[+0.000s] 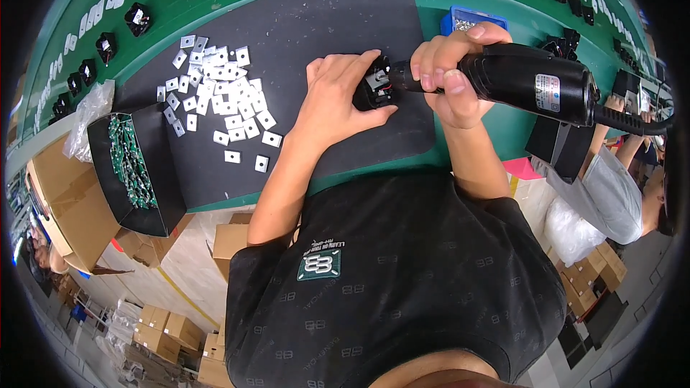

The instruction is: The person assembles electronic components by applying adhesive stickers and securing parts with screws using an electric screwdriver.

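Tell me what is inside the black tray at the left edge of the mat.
The black tray holds a row of green circuit boards standing on edge. Whatever lies beneath the boards is covered.

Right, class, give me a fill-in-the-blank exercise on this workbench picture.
1. The right hand grips a black electric ____.
2. The left hand steadies a small black fan on a dark ____.
3. The loose metal plates lie to the person's ____ of the fan.

Missing words: screwdriver; mat; left
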`<state>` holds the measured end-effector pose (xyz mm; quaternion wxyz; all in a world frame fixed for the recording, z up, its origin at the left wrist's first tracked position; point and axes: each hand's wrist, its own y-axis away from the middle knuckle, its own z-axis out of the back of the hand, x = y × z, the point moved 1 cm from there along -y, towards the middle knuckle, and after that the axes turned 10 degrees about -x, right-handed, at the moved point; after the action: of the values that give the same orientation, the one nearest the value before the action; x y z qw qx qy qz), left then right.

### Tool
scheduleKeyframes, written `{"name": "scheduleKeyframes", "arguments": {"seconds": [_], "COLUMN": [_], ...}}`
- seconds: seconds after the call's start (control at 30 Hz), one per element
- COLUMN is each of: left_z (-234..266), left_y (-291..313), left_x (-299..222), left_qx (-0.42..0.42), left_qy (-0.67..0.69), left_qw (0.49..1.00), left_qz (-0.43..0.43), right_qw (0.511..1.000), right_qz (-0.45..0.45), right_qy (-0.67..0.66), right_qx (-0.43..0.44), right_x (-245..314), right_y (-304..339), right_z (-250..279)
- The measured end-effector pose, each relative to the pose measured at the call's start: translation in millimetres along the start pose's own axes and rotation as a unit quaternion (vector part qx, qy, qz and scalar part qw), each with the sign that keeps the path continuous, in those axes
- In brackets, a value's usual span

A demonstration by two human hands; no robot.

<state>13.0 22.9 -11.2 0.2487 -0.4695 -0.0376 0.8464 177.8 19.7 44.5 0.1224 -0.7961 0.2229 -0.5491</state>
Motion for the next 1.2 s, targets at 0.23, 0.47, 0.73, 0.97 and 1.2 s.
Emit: {"name": "scheduleKeyframes", "arguments": {"seconds": [0.23, 0.47, 0.73, 0.97, 1.2], "left_z": [0.8, -0.6, -2.2, -1.3, -3.2], "left_y": [0.9, 2.4, 2.7, 1.2, 0.7], "left_x": [-1.0, -0.8, -2.9, -3.6, -2.3], "left_qx": [0.003, -0.013, -0.017, -0.015, -0.019], "left_qy": [-0.001, -0.010, -0.026, -0.030, -0.035], "left_qw": [1.000, 1.000, 0.999, 0.999, 0.999], "left_qz": [-0.006, -0.010, -0.013, -0.008, -0.011], "right_qw": [1.000, 0.997, 0.998, 0.998, 0.998], "right_qz": [0.000, 0.020, 0.025, 0.020, 0.029], "right_qy": [0.001, -0.069, -0.048, -0.050, -0.035], "right_qx": [0.004, -0.008, -0.040, -0.036, -0.030], "right_x": [3.2, -2.3, -5.3, -7.7, -7.8], "right_y": [-1.7, -2.2, -1.2, -0.5, -0.8], "right_z": [0.3, 3.5, 2.0, 4.1, 5.1]}}
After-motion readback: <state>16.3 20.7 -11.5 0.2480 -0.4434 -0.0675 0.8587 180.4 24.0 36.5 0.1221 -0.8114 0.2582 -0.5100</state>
